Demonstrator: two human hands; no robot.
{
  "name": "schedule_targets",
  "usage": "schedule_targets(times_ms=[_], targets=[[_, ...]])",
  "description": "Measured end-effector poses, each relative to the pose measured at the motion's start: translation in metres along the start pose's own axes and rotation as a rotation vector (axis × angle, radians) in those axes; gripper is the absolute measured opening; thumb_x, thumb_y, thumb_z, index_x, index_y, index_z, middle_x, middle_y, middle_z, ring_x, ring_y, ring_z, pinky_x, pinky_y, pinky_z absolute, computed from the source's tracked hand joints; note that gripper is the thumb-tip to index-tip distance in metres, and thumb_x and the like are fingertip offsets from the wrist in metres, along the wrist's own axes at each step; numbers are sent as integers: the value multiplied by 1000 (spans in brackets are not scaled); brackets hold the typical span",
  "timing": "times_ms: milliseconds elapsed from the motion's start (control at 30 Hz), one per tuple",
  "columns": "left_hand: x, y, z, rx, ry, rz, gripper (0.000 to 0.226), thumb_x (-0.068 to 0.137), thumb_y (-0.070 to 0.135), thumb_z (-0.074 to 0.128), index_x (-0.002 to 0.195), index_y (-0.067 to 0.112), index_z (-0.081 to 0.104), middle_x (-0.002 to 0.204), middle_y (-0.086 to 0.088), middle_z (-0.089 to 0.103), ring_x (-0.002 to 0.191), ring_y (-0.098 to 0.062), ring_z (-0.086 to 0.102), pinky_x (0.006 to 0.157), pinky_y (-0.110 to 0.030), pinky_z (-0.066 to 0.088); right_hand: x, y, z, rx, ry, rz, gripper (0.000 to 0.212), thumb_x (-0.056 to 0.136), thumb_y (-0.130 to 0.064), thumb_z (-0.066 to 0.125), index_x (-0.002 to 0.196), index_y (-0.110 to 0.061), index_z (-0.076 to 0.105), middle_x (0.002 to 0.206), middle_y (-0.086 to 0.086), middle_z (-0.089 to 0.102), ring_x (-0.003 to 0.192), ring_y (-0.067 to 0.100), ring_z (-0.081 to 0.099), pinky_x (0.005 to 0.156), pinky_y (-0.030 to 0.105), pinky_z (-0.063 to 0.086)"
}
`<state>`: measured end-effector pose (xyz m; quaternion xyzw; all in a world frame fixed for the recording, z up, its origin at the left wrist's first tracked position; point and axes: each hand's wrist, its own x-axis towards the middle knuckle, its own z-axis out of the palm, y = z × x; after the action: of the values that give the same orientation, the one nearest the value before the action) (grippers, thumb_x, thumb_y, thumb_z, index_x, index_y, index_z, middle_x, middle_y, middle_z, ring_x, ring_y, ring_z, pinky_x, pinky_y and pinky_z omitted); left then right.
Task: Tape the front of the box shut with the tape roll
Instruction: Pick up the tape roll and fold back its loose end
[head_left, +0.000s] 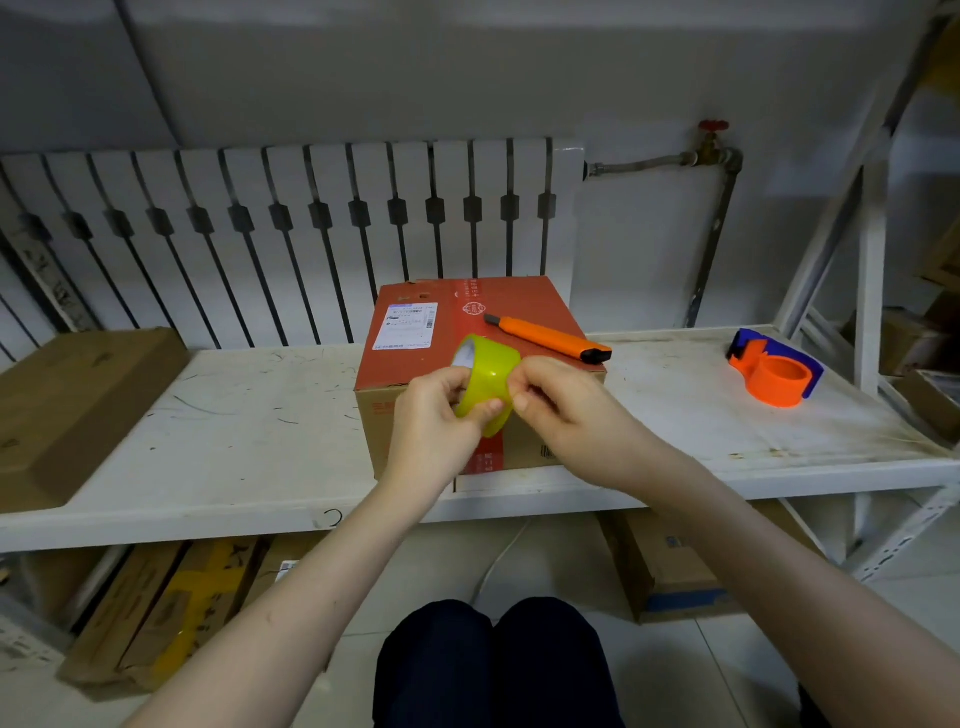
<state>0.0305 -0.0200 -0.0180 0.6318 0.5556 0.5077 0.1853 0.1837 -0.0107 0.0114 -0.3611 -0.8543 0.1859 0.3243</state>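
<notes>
A cardboard box (415, 364) with a red top and a white shipping label stands on the white shelf (249, 426), its brown front face toward me. I hold a yellow-green tape roll (488, 374) in the air just in front of the box's top front edge. My left hand (436, 421) grips the roll from the left, thumb on its outer band. My right hand (561, 415) pinches the roll's right edge with thumb and fingertips. Both hands hide much of the box's front.
An orange utility knife (545, 338) lies on the box top. An orange and blue tape dispenser (776, 371) sits at the shelf's right. A flat brown carton (72, 410) lies at the left. Behind is a white radiator (291, 218). More cartons lie on the floor below.
</notes>
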Motion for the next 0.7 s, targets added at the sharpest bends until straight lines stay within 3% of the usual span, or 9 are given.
schedule_targets(times_ms=[67, 167, 267, 333, 433, 533, 700], targets=[[1, -1, -3, -74, -32, -37, 14, 73, 17, 75, 76, 29, 69, 79, -3, 74, 78, -24, 69, 76, -48, 56, -2, -1, -1, 3, -69, -39, 10, 93, -8, 46, 85, -11, 51, 74, -10, 44, 69, 8, 43, 62, 27, 38], [-1, 1, -5, -185, -72, -71, 15, 77, 10, 75, 86, 21, 71, 86, -3, 75, 82, -19, 71, 80, -42, 58, -2, -2, -7, 100, 0, -53, 11, 93, -8, 47, 84, -13, 52, 75, -10, 45, 69, 5, 43, 61, 17, 37], [-5, 6, -4, -288, -126, -89, 11, 81, 7, 70, 91, 10, 68, 86, -2, 74, 79, -9, 70, 74, -27, 57, 1, -4, -15, 125, 64, 21, 13, 96, -11, 43, 86, -15, 49, 80, -10, 46, 73, 5, 45, 63, 14, 39], [-9, 10, -1, -372, -171, -114, 9, 84, 5, 66, 91, 9, 65, 82, -1, 72, 71, -3, 68, 66, -20, 55, 5, -3, -20, 196, 61, 114, 15, 98, -15, 39, 88, -13, 50, 82, -7, 49, 78, 9, 48, 68, 20, 40], [-15, 14, 5, -500, -201, -183, 7, 88, 8, 60, 93, 13, 61, 82, -6, 71, 67, -6, 69, 60, -20, 55, 11, 0, -26, 294, 62, 188, 19, 97, -27, 43, 86, -14, 52, 79, -1, 52, 77, 13, 49, 74, 33, 43], [-19, 20, 9, -622, -243, -256, 8, 93, 10, 53, 100, 12, 57, 84, -12, 69, 61, -10, 69, 54, -22, 54, 13, 4, -25, 185, 96, 192, 15, 91, -29, 55, 79, -21, 51, 67, -5, 46, 62, 10, 42, 60, 25, 37], [-21, 25, 13, -699, -289, -271, 26, 90, 2, 55, 116, 5, 53, 92, -17, 68, 63, -13, 69, 57, -23, 55, 14, 8, -25, 155, 175, 191, 14, 91, -21, 57, 78, -18, 54, 67, 2, 52, 60, 11, 44, 56, 17, 39]])
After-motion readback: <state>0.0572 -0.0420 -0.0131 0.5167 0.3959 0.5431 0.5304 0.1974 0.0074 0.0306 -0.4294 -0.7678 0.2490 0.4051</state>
